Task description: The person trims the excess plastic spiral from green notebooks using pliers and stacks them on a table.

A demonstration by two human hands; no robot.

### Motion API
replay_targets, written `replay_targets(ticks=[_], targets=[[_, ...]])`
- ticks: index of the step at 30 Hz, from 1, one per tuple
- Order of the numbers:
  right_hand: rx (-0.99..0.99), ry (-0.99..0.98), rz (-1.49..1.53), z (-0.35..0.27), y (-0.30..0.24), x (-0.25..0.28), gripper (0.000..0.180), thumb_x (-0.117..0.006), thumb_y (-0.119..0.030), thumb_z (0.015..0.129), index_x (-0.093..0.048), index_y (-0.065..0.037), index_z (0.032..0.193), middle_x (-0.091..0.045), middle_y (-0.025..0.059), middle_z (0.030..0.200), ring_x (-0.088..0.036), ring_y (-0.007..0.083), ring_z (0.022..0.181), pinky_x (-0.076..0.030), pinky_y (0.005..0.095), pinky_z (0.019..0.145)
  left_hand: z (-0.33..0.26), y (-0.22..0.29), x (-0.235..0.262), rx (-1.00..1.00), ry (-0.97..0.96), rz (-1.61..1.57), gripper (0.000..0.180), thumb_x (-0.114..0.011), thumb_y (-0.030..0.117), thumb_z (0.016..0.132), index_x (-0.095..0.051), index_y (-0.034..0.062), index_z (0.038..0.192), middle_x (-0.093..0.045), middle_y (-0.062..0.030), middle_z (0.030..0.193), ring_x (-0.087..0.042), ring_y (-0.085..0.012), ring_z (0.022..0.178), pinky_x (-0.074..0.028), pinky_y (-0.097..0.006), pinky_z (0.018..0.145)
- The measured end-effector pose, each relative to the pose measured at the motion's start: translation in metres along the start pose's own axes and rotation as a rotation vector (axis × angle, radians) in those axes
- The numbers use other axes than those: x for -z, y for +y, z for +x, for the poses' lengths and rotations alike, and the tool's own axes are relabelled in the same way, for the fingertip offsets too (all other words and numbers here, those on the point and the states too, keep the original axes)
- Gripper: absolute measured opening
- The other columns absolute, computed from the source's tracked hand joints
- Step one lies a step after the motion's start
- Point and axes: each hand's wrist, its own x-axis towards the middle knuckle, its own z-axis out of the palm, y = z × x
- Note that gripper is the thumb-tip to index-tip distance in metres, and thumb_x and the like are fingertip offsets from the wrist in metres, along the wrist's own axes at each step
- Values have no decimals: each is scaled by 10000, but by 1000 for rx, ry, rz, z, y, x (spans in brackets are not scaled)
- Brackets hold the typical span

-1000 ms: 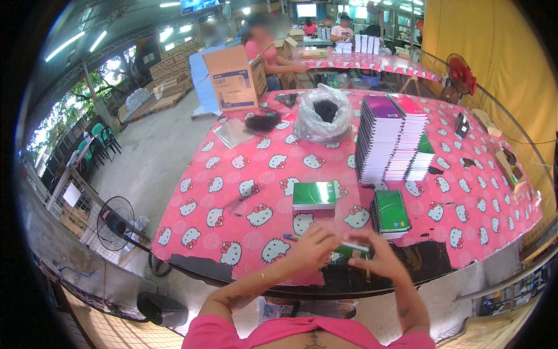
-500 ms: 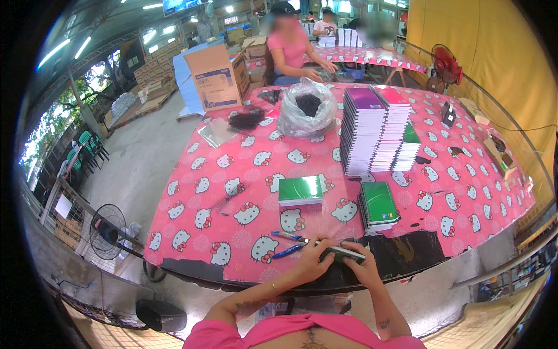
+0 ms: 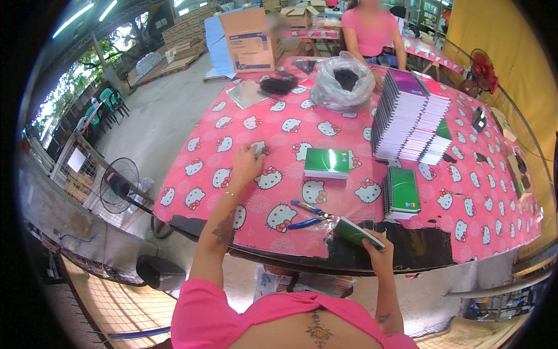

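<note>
Right hand [image 3: 379, 249]: fingers closed on notebook [image 3: 353, 232], at the table's [image 3: 279, 192] near edge. Left hand [image 3: 247, 163]: toward left edge; grip cannot be told. Pliers [image 3: 309, 223]: near notebook. Risk: notebook dropping over near edge, should the one-handed hold loosen.

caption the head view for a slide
Right hand holding a green notebook beside blue-handled pliers; left hand out over the pink tablecloth.

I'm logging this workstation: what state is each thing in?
Notebook in right hand: looks closed
Pliers: handles spread
Central green notebooks: closed
Green spiral notebooks: closed, stacked
Tall notebook stacks: standing
Plastic bag: open
Cardboard box: flap raised
Tablecloth: torn at near edge
Black fan: running unclear
</note>
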Motion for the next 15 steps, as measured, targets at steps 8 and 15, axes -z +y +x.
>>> replay_targets(ticks=[8, 15], targets=[[75, -31, -143, 0, -4, 0, 247, -696, -37, 906, -720, -22, 1151, -709, 32, 1010, -611, 104, 941, -471, 260, 864, -15, 2, -16, -139, 61, 87, 185, -593, 169, 920, -640, 56, 1059, -630, -160, 982, -600, -357, 903, -486, -476, 763], [-25, -65, -69, 3, -6, 9, 269, -705, -65, 912, -707, -29, 1178, -708, 35, 1039, -604, 100, 946, -468, 261, 875, -27, 85, 10, -107, -30, -89, 249, -561, 92, 921, -571, 25, 1160, -594, -190, 983, -617, -381, 832, -510, -481, 694]])
